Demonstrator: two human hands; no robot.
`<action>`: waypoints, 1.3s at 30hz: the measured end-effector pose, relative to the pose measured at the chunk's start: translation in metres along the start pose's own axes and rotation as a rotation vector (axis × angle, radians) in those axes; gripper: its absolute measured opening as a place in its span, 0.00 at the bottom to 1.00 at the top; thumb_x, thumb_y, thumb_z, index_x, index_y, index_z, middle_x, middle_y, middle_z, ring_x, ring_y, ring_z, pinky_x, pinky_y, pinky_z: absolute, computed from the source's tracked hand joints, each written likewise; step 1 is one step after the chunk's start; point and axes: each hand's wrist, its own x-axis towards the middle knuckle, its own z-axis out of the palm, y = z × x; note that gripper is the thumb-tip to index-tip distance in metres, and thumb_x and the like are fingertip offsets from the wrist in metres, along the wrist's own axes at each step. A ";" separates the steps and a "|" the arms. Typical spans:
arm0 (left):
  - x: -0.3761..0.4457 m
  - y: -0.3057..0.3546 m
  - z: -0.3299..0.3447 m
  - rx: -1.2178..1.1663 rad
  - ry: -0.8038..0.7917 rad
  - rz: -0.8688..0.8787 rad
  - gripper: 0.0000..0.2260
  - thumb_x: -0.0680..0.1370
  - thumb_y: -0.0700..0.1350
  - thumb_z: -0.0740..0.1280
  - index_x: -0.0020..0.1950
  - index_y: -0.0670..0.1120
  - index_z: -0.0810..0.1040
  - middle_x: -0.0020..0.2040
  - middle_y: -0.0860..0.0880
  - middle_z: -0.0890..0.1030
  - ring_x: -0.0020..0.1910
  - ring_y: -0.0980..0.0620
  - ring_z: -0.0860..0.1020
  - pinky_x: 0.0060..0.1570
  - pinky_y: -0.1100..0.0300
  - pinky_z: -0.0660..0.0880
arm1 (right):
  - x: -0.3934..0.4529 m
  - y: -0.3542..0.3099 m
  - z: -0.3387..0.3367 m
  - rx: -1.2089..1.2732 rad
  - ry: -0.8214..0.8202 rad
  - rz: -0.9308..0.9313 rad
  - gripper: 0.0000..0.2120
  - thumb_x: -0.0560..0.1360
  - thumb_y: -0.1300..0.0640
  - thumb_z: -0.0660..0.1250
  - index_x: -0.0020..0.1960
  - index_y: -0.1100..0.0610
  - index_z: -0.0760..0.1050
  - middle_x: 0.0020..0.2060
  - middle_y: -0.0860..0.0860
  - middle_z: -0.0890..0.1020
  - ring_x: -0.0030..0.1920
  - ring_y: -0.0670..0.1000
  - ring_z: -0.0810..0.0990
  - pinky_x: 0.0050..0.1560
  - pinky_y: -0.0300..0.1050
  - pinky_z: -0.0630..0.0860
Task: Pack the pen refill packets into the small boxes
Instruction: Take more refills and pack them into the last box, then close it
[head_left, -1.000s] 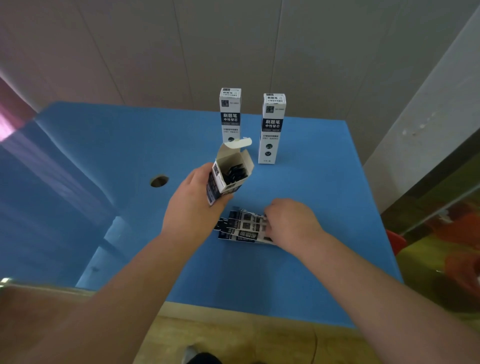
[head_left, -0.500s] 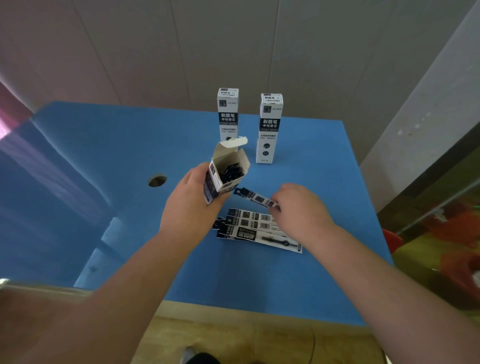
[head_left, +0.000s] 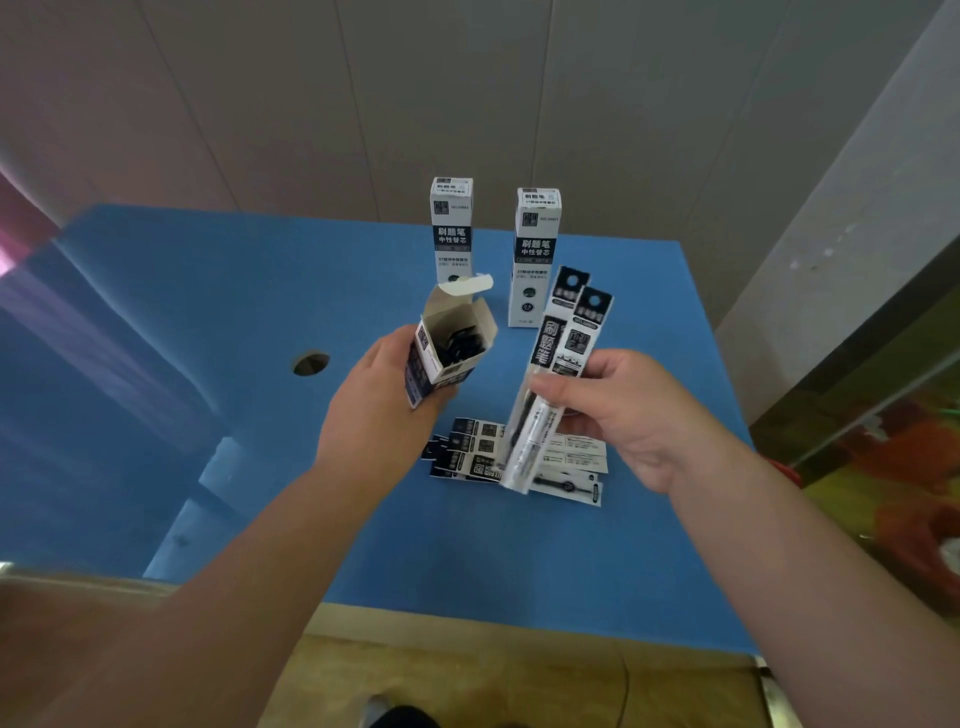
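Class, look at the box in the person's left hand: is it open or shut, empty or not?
Open and not empty. The box has its top flap folded back, and dark packets show inside the mouth.

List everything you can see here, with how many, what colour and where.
open box: 1, white and dark blue, in left hand, dark packets inside
closed boxes: 2, white and dark blue, upright at table's far side
held packets: 2, black, white and clear, in right hand
loose packets: several, black and white, flat on table
table: 1, blue, round hole left of centre
left hand: 1, grips open box
right hand: 1, pinches packets
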 end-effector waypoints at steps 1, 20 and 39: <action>0.000 0.000 0.000 0.004 -0.002 -0.004 0.22 0.77 0.50 0.73 0.68 0.60 0.70 0.57 0.65 0.72 0.58 0.55 0.76 0.52 0.59 0.70 | -0.002 -0.002 0.001 0.043 -0.013 -0.002 0.09 0.73 0.63 0.75 0.52 0.64 0.82 0.44 0.56 0.88 0.44 0.53 0.87 0.45 0.44 0.83; -0.002 0.003 0.002 0.071 -0.006 0.026 0.23 0.76 0.51 0.73 0.69 0.59 0.70 0.63 0.59 0.76 0.59 0.56 0.76 0.52 0.59 0.71 | -0.005 -0.029 0.034 0.219 0.343 -0.482 0.05 0.77 0.61 0.72 0.42 0.56 0.83 0.40 0.52 0.88 0.44 0.51 0.87 0.48 0.48 0.84; 0.004 0.004 0.006 0.080 -0.006 0.022 0.18 0.76 0.52 0.72 0.64 0.60 0.72 0.56 0.61 0.77 0.55 0.56 0.76 0.49 0.57 0.74 | 0.002 -0.019 0.044 -0.449 0.308 -0.664 0.08 0.76 0.44 0.71 0.49 0.47 0.81 0.31 0.36 0.72 0.33 0.42 0.70 0.33 0.32 0.63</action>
